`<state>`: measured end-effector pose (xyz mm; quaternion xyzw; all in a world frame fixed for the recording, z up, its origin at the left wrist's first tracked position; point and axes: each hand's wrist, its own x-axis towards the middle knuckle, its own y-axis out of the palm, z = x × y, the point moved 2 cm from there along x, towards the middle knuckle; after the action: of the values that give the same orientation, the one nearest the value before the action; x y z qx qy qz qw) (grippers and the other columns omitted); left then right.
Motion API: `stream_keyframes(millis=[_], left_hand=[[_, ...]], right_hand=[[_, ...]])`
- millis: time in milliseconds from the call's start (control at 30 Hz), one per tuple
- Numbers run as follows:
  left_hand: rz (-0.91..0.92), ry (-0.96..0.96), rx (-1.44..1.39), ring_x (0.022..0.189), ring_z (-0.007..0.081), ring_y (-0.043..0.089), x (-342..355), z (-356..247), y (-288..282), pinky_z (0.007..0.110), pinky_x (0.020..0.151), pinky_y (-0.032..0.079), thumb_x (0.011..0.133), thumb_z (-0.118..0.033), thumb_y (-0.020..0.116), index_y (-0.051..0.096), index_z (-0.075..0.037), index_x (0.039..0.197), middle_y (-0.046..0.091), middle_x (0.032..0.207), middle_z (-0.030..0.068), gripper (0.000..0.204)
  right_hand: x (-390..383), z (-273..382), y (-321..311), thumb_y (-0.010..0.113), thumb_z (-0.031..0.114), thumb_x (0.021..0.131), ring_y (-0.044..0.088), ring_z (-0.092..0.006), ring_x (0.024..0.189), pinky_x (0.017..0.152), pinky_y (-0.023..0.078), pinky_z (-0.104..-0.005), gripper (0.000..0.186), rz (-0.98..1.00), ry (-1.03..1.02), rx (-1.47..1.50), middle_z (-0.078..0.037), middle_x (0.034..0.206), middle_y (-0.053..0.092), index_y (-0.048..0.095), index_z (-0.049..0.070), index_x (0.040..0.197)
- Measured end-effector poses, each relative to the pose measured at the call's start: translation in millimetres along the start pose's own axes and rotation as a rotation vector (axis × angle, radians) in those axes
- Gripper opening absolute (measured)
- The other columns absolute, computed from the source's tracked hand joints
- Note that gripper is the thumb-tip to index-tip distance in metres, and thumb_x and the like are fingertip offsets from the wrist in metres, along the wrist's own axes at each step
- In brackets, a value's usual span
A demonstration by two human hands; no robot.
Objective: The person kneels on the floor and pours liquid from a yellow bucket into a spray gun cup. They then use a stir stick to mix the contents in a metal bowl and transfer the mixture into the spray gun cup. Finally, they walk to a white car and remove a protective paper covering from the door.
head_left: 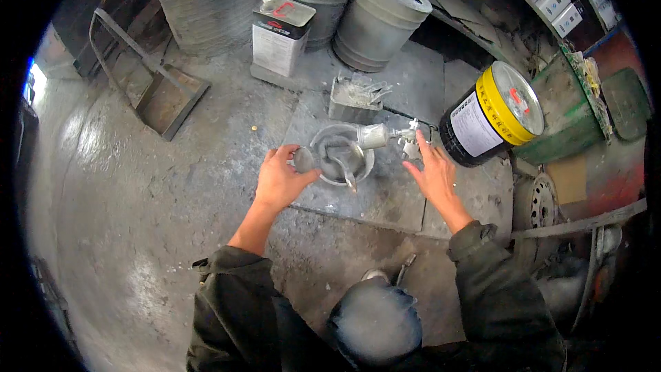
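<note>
Our left hand is clamped on one round lid, just left of one basin. Right hand: thumb and forefinger apart at one spray gun; we cannot tell whether they grip it. Gun's single cup points left, overlapping the basin's rim. Beyond, we count one small box, one tin, two drums; one yellow-and-black bucket to the right.

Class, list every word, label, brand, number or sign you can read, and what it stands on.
Described, not quoted:
Drum: dark lettering on yellow band, red mark on lid; label print too small.
Square can: red mark on top; label print too small.
White shelf containers: too small.
</note>
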<state>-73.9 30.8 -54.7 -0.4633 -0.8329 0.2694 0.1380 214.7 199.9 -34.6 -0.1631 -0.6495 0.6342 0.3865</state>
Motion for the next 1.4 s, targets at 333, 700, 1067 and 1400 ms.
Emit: stream_keyframes(millis=[333, 700, 1067, 1400], left_hand=[[0.242, -0.457, -1.128, 0.096, 0.0316, 0.063, 13, 14, 0, 0.04, 0.086, 0.053, 0.089, -0.021, 0.054, 0.053, 0.006, 0.109, 0.06, 0.108, 0.0176, 0.033], [0.235, -0.524, -1.1, 0.094, 0.0353, 0.065, 21, 10, 20, 0.04, 0.085, 0.056, 0.098, -0.019, 0.045, 0.05, 0.01, 0.109, 0.062, 0.109, 0.0223, 0.031], [0.131, -0.465, -0.667, 0.079, 0.0169, 0.066, 32, 48, 52, 0.025, 0.07, 0.055, 0.093, -0.017, 0.059, 0.062, 0.01, 0.104, 0.066, 0.09, 0.0123, 0.029], [0.097, -0.2, -0.047, 0.072, 0.0195, 0.069, 74, 55, 101, 0.032, 0.07, 0.054, 0.075, -0.014, 0.068, 0.066, 0.004, 0.107, 0.071, 0.078, 0.0117, 0.036]], right_hand=[[-99, -116, 124, 0.077, 0.028, 0.078, 0.059, -0.0139, 0.083, 0.076, 0.048, -0.0281, 0.064, 0.112, 0.6, 0.619, -0.012, 0.094, 0.066, 0.052, 0.0, 0.131], [-102, -82, 89, 0.074, 0.025, 0.076, 0.06, -0.0318, 0.088, 0.079, 0.048, -0.0404, 0.044, -0.078, 0.277, 0.082, -0.01, 0.104, 0.06, 0.062, 0.011, 0.116], [-30, 62, 105, 0.069, 0.03, 0.08, 0.059, -0.0232, 0.079, 0.063, 0.052, -0.0337, 0.04, 0.105, -0.308, 0.271, -0.005, 0.089, 0.052, 0.061, 0.017, 0.117], [28, 20, 112, 0.068, 0.035, 0.082, 0.066, -0.0311, 0.071, 0.063, 0.051, -0.0385, 0.029, 0.001, 0.18, 0.706, -0.014, 0.079, 0.067, 0.067, 0.007, 0.091]])
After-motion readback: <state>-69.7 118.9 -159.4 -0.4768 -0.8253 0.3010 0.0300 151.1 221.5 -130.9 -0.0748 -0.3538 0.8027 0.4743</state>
